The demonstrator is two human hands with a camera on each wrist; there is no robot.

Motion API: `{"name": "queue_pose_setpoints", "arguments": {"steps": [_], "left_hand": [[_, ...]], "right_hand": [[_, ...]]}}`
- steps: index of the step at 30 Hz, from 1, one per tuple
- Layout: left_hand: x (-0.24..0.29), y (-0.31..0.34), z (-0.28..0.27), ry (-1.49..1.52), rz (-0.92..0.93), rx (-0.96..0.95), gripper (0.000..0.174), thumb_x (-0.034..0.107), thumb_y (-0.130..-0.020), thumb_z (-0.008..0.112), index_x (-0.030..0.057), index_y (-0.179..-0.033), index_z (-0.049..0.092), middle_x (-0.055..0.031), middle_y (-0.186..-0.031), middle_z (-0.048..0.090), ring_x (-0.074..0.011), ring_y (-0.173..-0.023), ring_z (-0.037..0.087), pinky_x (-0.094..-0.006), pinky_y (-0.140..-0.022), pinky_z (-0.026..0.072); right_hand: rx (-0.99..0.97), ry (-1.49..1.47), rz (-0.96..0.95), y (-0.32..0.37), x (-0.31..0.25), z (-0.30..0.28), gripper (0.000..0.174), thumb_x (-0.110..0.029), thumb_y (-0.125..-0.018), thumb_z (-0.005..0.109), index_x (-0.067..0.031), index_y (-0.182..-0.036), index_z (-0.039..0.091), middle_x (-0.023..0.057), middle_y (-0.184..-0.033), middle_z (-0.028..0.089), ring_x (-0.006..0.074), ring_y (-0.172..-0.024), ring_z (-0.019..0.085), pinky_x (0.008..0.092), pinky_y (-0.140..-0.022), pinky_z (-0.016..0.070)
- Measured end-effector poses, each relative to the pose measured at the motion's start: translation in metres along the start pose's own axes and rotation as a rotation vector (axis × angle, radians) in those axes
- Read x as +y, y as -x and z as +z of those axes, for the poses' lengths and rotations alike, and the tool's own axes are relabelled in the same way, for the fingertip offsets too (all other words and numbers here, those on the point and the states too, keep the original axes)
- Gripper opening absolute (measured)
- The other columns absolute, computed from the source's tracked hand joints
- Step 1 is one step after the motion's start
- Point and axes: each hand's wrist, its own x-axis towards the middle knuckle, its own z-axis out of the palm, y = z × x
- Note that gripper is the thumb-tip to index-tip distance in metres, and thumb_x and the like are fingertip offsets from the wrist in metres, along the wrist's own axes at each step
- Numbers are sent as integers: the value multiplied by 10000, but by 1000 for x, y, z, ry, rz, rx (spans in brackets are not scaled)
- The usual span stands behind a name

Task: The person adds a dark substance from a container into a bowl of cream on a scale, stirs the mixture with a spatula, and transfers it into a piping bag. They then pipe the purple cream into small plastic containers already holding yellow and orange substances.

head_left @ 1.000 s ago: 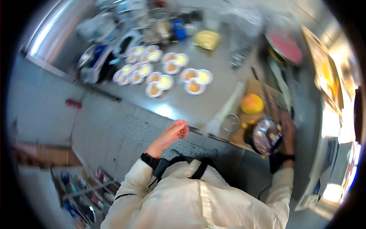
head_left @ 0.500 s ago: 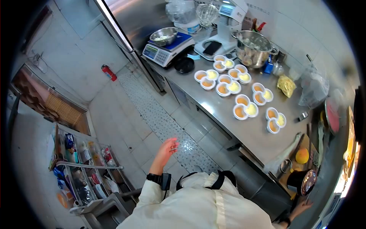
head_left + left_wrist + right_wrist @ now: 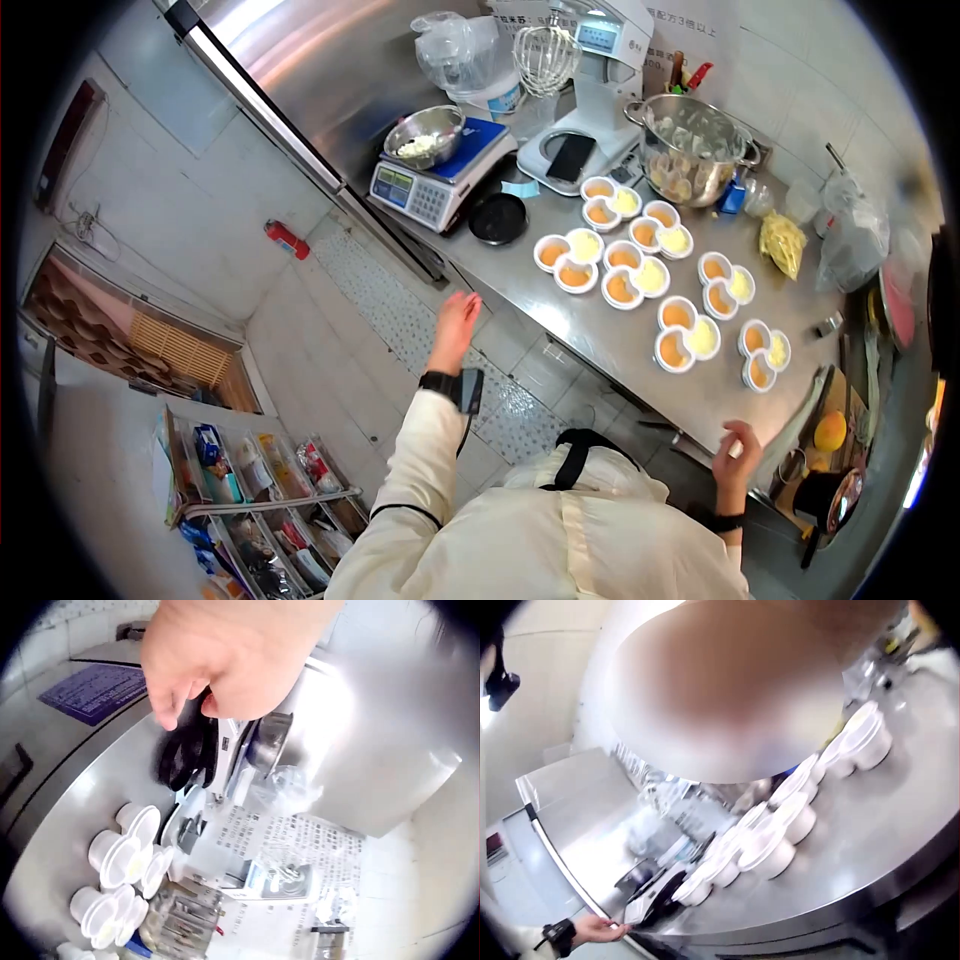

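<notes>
My left hand [image 3: 455,328] hangs in the air in front of the counter [image 3: 520,275], loosely curled and holding nothing. In the left wrist view the same hand [image 3: 225,660] overlaps a round black dish [image 3: 180,757]. My right hand [image 3: 737,458] is over the counter's front edge, its fingers relaxed, near the cutting board [image 3: 842,395]. A dark pot [image 3: 818,494] with a shiny rim stands at that board, beside a yellow-orange fruit [image 3: 830,431]. Several clusters of three white cups [image 3: 688,335] with orange and pale yellow contents are spread over the counter.
A scale [image 3: 425,190] carries a steel bowl [image 3: 425,137] at the far left. Behind the cups stand a stand mixer [image 3: 600,100] and a large steel pot [image 3: 690,150]. A yellow bag [image 3: 781,243] lies farther right. Shelving [image 3: 250,480] and a red fire extinguisher [image 3: 287,239] are off to the left.
My right hand has come away from the dark pot, moving left to the counter's front edge. The view has turned toward the scale and mixer. My left hand is raised nearer the counter.
</notes>
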Motion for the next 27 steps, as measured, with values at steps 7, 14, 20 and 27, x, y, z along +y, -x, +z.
{"name": "queue_pose_setpoints", "arguments": {"steps": [7,14,20,27], "left_hand": [[0,-141,27,-443,-177,130,306,259,-883,449,-39,-950,452,-155,-865,562,-239,-747,585,-322,-651,511],[-8,-187,47,-918,-279,36,355,299,-874,406,-23,-783,524,-110,-642,577,-193,-461,573,-265,-344,399],[0,-171,17,-438,-391,-183,197,285,-878,469,95,-857,521,-52,-716,557,-158,-599,547,-251,-465,393],[54,-104,40,-671,-301,-294,229,295,-861,437,91,-773,495,-12,-611,478,-108,-521,470,-222,-447,345]], "right_hand": [[-149,-33,-234,-88,-42,52,220,88,-627,460,-16,-804,538,114,-704,586,277,-572,560,329,-518,449],[48,223,206,-34,-43,12,188,128,-734,410,18,-833,526,112,-726,560,160,-505,484,266,-460,380],[469,-1357,824,-20,-85,17,608,-335,-842,447,-55,-1345,252,188,-1226,461,244,-1043,503,339,-842,435],[350,-1823,268,-93,-156,22,782,-591,-836,314,-150,-1396,-7,197,-1418,131,290,-1280,242,434,-991,265]]}}
